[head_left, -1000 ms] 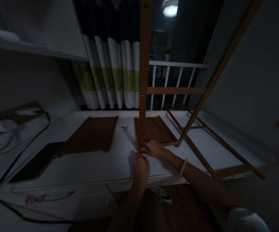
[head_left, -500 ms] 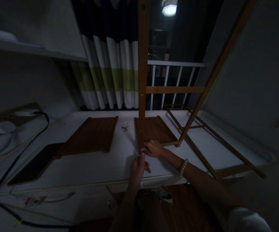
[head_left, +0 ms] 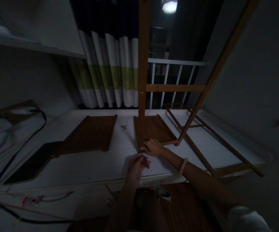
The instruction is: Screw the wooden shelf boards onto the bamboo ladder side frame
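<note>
An upright wooden ladder-like frame (head_left: 142, 71) rises from the white worktop. My right hand (head_left: 153, 148), with a beaded bracelet on its wrist, is closed around the lower end of the frame's left post. Just below it, my left hand (head_left: 135, 166) pinches a thin dark piece (head_left: 142, 154) against the post's foot; it is too small and dim to tell its kind. Behind the post a brown wooden panel (head_left: 155, 129) lies on the worktop. Several small metal pieces (head_left: 124, 127) lie to the left of it.
Another wooden panel (head_left: 88, 133) lies at the left, over a flat dark board (head_left: 35, 162). A second wooden frame (head_left: 197, 151) lies flat at the right. A black cable (head_left: 18, 158) and power strip (head_left: 11, 112) run along the left. A curtain (head_left: 110, 71) hangs behind.
My left hand has drawn slightly down and left from the post's foot, and the thin dark piece now shows at its fingertips. My right hand stays at the post.
</note>
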Demonstrator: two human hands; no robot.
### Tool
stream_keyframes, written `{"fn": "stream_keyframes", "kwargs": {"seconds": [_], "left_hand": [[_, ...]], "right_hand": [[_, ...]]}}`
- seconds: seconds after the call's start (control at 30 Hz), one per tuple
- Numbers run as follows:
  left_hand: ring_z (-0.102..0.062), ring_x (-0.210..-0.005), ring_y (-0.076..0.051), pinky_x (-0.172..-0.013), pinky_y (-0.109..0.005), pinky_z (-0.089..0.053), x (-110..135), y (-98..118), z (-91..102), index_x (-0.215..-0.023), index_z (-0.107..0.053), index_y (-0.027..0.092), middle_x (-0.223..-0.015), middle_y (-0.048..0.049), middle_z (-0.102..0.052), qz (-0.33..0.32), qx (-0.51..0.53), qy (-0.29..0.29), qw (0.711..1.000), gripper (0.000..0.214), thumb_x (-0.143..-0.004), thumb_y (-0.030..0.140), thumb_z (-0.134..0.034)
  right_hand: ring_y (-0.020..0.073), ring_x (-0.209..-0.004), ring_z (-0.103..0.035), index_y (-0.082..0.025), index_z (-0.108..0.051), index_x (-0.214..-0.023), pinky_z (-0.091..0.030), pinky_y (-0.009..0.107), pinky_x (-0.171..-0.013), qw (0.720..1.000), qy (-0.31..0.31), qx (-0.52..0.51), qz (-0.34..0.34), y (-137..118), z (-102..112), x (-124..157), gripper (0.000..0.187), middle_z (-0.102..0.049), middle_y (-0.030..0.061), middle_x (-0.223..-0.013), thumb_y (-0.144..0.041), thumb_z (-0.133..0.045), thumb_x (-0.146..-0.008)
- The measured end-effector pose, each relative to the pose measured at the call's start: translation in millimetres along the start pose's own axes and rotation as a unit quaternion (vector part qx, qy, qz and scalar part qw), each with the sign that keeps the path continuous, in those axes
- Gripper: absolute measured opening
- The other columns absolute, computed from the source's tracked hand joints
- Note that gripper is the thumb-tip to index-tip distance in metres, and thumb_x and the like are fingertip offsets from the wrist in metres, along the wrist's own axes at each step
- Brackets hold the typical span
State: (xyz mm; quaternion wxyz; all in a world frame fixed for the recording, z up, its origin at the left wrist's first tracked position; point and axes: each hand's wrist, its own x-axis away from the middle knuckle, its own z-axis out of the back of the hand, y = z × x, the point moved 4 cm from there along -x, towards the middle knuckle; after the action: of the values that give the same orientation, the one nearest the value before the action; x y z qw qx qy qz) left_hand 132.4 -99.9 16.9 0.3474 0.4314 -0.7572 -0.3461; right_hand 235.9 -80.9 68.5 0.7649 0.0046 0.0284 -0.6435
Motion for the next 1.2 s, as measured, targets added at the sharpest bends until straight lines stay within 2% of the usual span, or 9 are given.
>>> {"fn": "stream_keyframes", "kwargs": {"seconds": [0.13, 0.3, 0.4, 0.5, 0.6, 0.67, 0.77, 0.97, 1.2], "left_hand": [[-0.051, -0.032, -0.012, -0.049, -0.027, -0.044, -1.5, 1.4, -1.6, -0.046, -0.052, 0.011, -0.036, -0.0008, -0.054, -0.045, -0.118, 0.024, 0.992, 0.02, -0.061, 0.024, -0.052], [-0.047, -0.024, -0.012, -0.031, -0.021, -0.031, -3.0, 3.2, -4.6, -0.045, -0.046, 0.014, -0.036, -0.0006, -0.054, -0.078, -0.334, 0.06, 0.937, 0.024, -0.066, 0.025, -0.042], [-0.045, -0.022, -0.011, -0.029, -0.02, -0.028, -3.4, 4.9, -6.6, -0.047, -0.047, 0.014, -0.038, 0.0001, -0.055, -0.099, -0.377, 0.054, 0.919, 0.023, -0.067, 0.025, -0.042], [-0.048, -0.026, -0.012, -0.033, -0.022, -0.033, -2.6, 4.8, -4.2, -0.053, -0.051, 0.013, -0.041, -0.0009, -0.057, -0.096, -0.303, 0.039, 0.947, 0.022, -0.067, 0.029, -0.046], [-0.058, -0.043, -0.016, -0.051, -0.027, -0.045, -0.9, -1.8, -0.8, -0.065, -0.055, 0.01, -0.051, -0.0048, -0.062, -0.033, -0.103, -0.004, 0.994, 0.022, -0.067, 0.032, -0.051], [-0.062, -0.057, -0.018, -0.066, -0.031, -0.046, 0.7, -6.8, -1.2, -0.068, -0.057, 0.009, -0.061, -0.0078, -0.065, 0.011, 0.016, -0.045, 0.999, 0.021, -0.066, 0.029, -0.054], [-0.061, -0.065, -0.016, -0.073, -0.032, -0.045, 1.8, -11.9, -1.5, -0.068, -0.06, 0.009, -0.068, -0.0074, -0.065, 0.045, 0.106, -0.068, 0.991, 0.014, -0.064, 0.022, -0.058], [-0.06, -0.066, -0.013, -0.073, -0.031, -0.045, -0.3, -13.8, -1.5, -0.065, -0.06, 0.011, -0.067, -0.0038, -0.063, 0.052, 0.137, -0.054, 0.988, 0.008, -0.061, 0.018, -0.062], [-0.053, -0.042, -0.01, -0.054, -0.026, -0.044, -0.3, -7.4, -1.4, -0.056, -0.053, 0.011, -0.049, 0.0001, -0.056, -0.003, 0.018, -0.036, 0.999, 0.025, -0.056, 0.033, -0.065]], "right_hand": [[0.02, -0.085, -0.056, -0.016, -0.052, -0.099, -0.037, 0.025, -0.065, 1.0, -0.008, -0.002, 0.005, -0.1, -0.3, -0.6, 0.036, -0.062, 0.01, -0.089, -0.04, -0.031, -0.083], [0.0198, -0.082, -0.057, -0.016, -0.054, -0.095, -0.037, 0.025, -0.063, 1.0, -0.002, 0.0, 0.005, 0.0, 1.7, 0.1, 0.036, -0.062, 0.0096, -0.086, -0.041, -0.03, -0.083], [0.0197, -0.08, -0.058, -0.016, -0.054, -0.095, -0.037, 0.024, -0.061, 1.0, -0.002, 0.0, 0.001, -0.1, 2.1, 0.5, 0.036, -0.062, 0.0095, -0.085, -0.041, -0.03, -0.083], [0.0195, -0.079, -0.058, -0.016, -0.053, -0.095, -0.036, 0.024, -0.061, 1.0, 0.003, 0.0, 0.001, -0.7, 1.9, 0.3, 0.036, -0.062, 0.0093, -0.085, -0.041, -0.031, -0.083], [0.0194, -0.081, -0.057, -0.016, -0.054, -0.094, -0.036, 0.024, -0.063, 1.0, 0.01, -0.004, 0.004, -1.0, 0.7, -0.7, 0.035, -0.062, 0.0092, -0.085, -0.041, -0.032, -0.083], [0.0191, -0.082, -0.056, -0.016, -0.054, -0.094, -0.036, 0.024, -0.064, 1.0, 0.011, -0.005, 0.007, -0.6, -0.9, -1.6, 0.035, -0.062, 0.0094, -0.084, -0.041, -0.033, -0.083], [0.019, -0.082, -0.056, -0.015, -0.054, -0.094, -0.035, 0.025, -0.065, 1.0, 0.019, -0.002, 0.01, 0.8, -3.3, -2.9, 0.035, -0.062, 0.0094, -0.084, -0.042, -0.033, -0.082], [0.0196, -0.08, -0.056, -0.015, -0.054, -0.093, -0.035, 0.025, -0.064, 1.0, 0.029, 0.003, 0.006, 2.5, -6.8, -4.0, 0.036, -0.062, 0.0097, -0.084, -0.042, -0.032, -0.082], [0.0183, -0.083, -0.056, -0.016, -0.054, -0.094, -0.034, 0.024, -0.064, 1.0, 0.007, -0.008, -0.002, 0.2, -2.5, -2.1, 0.033, -0.062, 0.0092, -0.087, -0.04, -0.033, -0.083]]}}
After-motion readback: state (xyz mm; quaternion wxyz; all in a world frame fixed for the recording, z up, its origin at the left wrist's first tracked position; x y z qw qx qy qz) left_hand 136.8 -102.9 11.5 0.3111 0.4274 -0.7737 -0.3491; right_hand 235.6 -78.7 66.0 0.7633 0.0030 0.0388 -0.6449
